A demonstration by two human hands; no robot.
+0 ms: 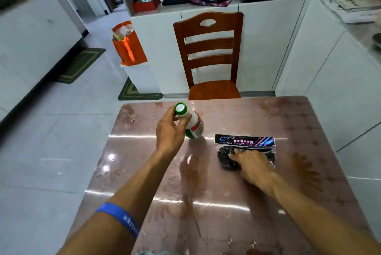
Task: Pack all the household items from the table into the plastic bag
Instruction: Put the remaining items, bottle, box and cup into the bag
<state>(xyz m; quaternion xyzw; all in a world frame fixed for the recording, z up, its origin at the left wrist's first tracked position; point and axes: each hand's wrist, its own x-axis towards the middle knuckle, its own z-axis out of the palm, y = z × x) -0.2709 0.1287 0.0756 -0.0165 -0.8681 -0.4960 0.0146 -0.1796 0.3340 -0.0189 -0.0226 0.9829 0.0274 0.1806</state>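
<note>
A white bottle [194,126] with a green cap and a red-and-green label stands on the glossy brown table [226,193] near its far edge. My left hand [170,129] grips the bottle around its neck, just under the cap. To the right lies a clear packet [245,147] with a dark printed header card and black contents. My right hand [252,165] rests on top of this packet, fingers spread over the black part and bent slightly. No plastic bag is visible on the table.
A wooden chair [210,54] stands at the table's far side, white cabinets behind it. An orange bag [128,46] full of papers sits on a white box to the left. A white counter [340,81] runs along the right.
</note>
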